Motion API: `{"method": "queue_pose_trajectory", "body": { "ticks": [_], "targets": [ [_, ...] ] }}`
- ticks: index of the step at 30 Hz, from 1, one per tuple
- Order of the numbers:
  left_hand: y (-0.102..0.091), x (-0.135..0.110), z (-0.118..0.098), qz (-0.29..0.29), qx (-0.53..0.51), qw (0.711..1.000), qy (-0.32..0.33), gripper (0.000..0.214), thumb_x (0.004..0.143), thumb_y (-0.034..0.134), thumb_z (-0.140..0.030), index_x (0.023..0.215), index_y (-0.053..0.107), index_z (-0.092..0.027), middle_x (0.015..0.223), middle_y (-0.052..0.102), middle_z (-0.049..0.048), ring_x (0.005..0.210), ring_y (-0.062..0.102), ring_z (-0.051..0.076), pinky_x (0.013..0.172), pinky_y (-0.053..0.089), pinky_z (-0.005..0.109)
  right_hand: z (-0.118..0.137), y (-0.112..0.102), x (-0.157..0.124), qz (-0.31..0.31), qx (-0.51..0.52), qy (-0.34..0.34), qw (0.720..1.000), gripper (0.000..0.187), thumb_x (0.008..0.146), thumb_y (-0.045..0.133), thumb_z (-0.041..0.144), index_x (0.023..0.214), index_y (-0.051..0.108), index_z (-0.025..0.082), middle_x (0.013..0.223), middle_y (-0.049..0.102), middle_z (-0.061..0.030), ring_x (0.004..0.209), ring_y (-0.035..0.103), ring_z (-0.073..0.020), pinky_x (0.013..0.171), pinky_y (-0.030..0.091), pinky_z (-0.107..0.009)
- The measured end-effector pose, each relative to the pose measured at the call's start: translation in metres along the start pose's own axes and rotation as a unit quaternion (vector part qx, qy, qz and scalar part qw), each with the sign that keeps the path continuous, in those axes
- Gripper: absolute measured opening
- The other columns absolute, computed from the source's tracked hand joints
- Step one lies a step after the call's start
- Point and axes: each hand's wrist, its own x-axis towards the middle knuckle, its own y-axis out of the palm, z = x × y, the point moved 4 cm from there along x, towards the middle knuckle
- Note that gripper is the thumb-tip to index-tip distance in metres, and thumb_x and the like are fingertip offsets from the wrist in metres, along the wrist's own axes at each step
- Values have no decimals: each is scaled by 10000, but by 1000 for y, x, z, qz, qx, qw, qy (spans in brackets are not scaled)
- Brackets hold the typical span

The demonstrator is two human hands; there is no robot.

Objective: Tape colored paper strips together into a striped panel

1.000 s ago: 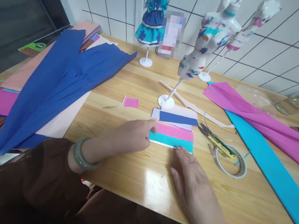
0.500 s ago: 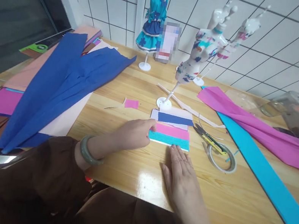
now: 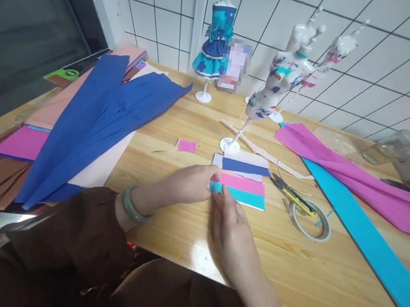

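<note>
Pinched in my left hand (image 3: 193,186), which wears a bangle, is the left end of a layered stack of crepe paper strips. A pink strip (image 3: 243,183) lies just above a turquoise strip (image 3: 243,196) with a white lower edge. My right hand (image 3: 235,230) is turned on its side, its thumb and index finger closing on the turquoise strip's lower left corner beside my left fingertips. Above them, a blue strip (image 3: 246,167) lies on white and pale pieces. The exact fingertip contact is partly hidden.
Scissors with a yellow-handled cutter (image 3: 296,196) and a tape roll (image 3: 310,221) lie to the right. Behind stand painted dress forms (image 3: 277,81) and one in a blue dress (image 3: 214,41). Blue crepe paper (image 3: 103,120) covers the left; a long turquoise piece (image 3: 367,245) crosses the right.
My right hand has lifted from lying flat at the strip's lower edge and moved left, its fingers now bent at the left corner. My left hand stays at that end.
</note>
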Motion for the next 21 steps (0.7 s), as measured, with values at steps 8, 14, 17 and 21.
{"method": "queue_pose_trajectory", "body": {
  "ticks": [8, 14, 17, 21],
  "targets": [
    [-3, 4, 2, 50, -89, 995, -5, 312, 685, 523, -201, 997, 534, -186, 764, 585, -2, 687, 545, 132, 580, 417, 225, -3, -4, 8, 6, 1, 22, 1000, 514, 891, 380, 132, 1392, 264, 110, 1056, 677, -158, 1002, 604, -277, 779, 517, -425],
    [-9, 5, -1, 87, -172, 981, -37, 367, 714, 460, -147, 1081, 473, -157, 658, 528, -27, 590, 523, 112, 539, 399, 221, -3, -6, 23, 50, 6, 138, 989, 457, 855, 444, 195, 1301, 432, 94, 951, 684, -115, 901, 604, -264, 766, 497, -406],
    [-14, 9, 5, 21, -168, 984, -53, 353, 736, 448, -171, 1088, 467, -171, 643, 524, -32, 564, 496, 107, 503, 362, 212, 0, -4, 34, 62, -21, 153, 986, 496, 829, 481, 211, 1300, 430, 64, 901, 677, -114, 855, 594, -266, 753, 485, -400],
    [-19, 14, 16, -69, -122, 988, -63, 313, 741, 469, -220, 1053, 490, -194, 604, 518, -41, 539, 471, 112, 482, 324, 216, 3, 7, 45, 82, -78, 155, 981, 551, 803, 480, 171, 1322, 388, 11, 900, 670, -158, 828, 604, -272, 738, 474, -380]
  ]
}}
